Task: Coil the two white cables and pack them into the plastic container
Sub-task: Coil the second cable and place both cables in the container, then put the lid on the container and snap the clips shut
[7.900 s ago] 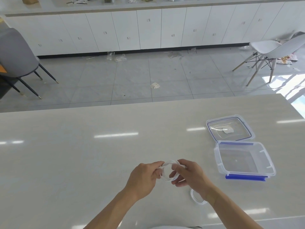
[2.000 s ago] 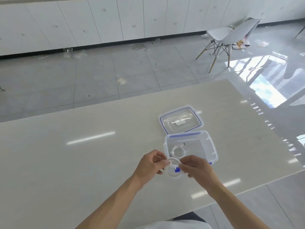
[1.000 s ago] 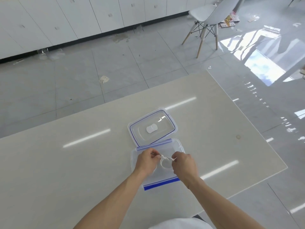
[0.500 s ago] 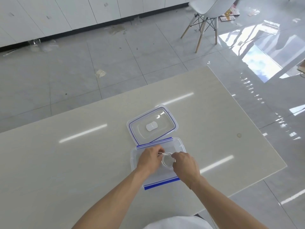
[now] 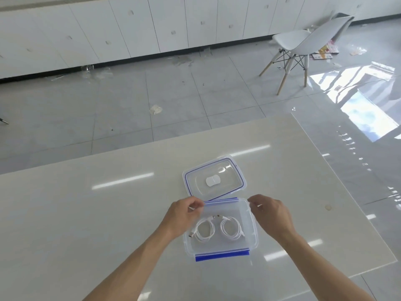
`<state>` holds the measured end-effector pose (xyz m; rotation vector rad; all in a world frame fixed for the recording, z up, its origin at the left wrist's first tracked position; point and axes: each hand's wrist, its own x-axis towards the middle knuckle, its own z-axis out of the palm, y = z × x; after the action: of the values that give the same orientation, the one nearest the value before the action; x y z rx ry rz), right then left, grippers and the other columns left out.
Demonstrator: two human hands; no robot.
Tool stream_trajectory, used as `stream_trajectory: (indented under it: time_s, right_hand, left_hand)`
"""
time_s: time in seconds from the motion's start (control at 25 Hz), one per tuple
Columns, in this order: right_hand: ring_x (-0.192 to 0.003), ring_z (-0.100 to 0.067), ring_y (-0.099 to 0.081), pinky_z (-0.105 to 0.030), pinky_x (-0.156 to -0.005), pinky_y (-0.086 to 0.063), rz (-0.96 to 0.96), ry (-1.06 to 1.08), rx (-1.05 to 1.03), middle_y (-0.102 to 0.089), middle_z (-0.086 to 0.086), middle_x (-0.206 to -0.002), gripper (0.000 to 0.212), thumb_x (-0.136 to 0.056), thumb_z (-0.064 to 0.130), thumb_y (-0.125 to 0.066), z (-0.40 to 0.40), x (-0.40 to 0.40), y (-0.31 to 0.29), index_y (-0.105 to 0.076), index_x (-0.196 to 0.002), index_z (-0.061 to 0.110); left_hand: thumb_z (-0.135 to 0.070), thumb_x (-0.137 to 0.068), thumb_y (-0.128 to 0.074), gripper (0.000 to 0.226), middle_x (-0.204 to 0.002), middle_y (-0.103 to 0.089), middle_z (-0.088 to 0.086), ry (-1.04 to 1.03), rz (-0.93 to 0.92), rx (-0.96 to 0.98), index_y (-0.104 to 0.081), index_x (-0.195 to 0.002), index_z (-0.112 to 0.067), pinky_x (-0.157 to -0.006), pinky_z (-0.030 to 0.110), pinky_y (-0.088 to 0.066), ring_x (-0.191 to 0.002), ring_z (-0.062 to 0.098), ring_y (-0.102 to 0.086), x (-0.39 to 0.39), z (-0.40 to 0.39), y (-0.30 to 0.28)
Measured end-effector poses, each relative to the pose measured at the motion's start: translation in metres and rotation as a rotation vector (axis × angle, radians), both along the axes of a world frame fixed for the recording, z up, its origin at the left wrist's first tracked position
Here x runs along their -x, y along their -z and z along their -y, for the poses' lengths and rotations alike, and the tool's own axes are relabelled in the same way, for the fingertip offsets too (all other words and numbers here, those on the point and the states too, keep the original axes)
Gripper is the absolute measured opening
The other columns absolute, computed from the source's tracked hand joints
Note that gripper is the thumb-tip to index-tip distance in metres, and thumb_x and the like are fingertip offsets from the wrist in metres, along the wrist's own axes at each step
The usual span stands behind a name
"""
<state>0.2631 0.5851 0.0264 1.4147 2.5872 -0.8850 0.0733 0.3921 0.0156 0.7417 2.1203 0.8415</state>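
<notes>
Two white cables lie coiled side by side inside the clear plastic container (image 5: 252,240): the left coil (image 5: 204,230) and the right coil (image 5: 231,229). The container has blue latches at its front and back edges. Its clear lid (image 5: 214,178) lies flat on the table just behind it. My left hand (image 5: 183,216) hovers at the container's back left corner, fingers pinched together with nothing in them. My right hand (image 5: 270,212) hovers at the back right corner, fingers curled and apart, holding nothing.
The pale table (image 5: 86,213) ends at its right edge near a small stain (image 5: 328,207). Beyond the far edge are a tiled floor, a white chair (image 5: 303,43) and white cabinets (image 5: 152,29).
Both hands let go of the second coil inside the container and moved apart to its back corners. The camera view tilted up a little.
</notes>
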Motion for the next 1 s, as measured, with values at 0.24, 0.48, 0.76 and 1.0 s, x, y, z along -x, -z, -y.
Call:
stream_trajectory:
  time_s: [0.24,0.48,0.76,1.0]
  right_hand:
    - [-0.109,-0.019,-0.065,-0.031,-0.086,-0.05,0.099,-0.214,-0.125,-0.074,0.009,-0.113,0.025,-0.097,0.032,-0.056,-0.043,0.02,0.019,-0.07,-0.118,0.03]
    - [-0.113,-0.023,-0.064,-0.033,-0.09,-0.05,0.196,-0.263,-0.093,-0.069,0.002,-0.121,0.033,-0.098,0.038,-0.052,-0.063,0.046,0.041,-0.062,-0.129,0.029]
    - [-0.12,-0.031,-0.059,-0.039,-0.095,-0.05,0.239,-0.237,-0.015,-0.059,-0.008,-0.131,0.043,-0.098,0.034,-0.053,-0.082,0.082,0.058,-0.051,-0.138,0.017]
    - [-0.115,-0.031,-0.061,-0.037,-0.091,-0.05,0.209,-0.209,0.054,-0.061,-0.007,-0.123,0.049,-0.094,0.02,-0.054,-0.088,0.1,0.066,-0.048,-0.143,0.022]
  left_hand:
    - [-0.019,-0.09,-0.067,0.008,-0.084,-0.069,-0.008,-0.141,0.012,0.085,-0.071,-0.097,-0.022,-0.069,0.024,-0.048,-0.074,0.01,-0.064,0.051,0.01,-0.002]
    - [-0.023,-0.086,-0.07,0.019,-0.105,-0.072,0.005,-0.152,0.062,0.281,-0.07,-0.104,-0.018,-0.086,0.032,-0.051,-0.087,0.019,-0.062,0.081,-0.009,0.02]
    - [-0.039,-0.081,-0.072,0.061,-0.127,-0.064,0.007,-0.15,-0.008,0.438,-0.053,-0.135,-0.019,-0.087,0.03,-0.048,-0.112,0.026,-0.063,0.082,-0.045,0.044]
    - [-0.024,-0.079,-0.071,0.053,-0.105,-0.073,0.015,-0.263,0.018,0.391,-0.053,-0.128,-0.016,-0.081,0.04,-0.059,-0.096,0.033,-0.07,0.081,-0.055,0.053]
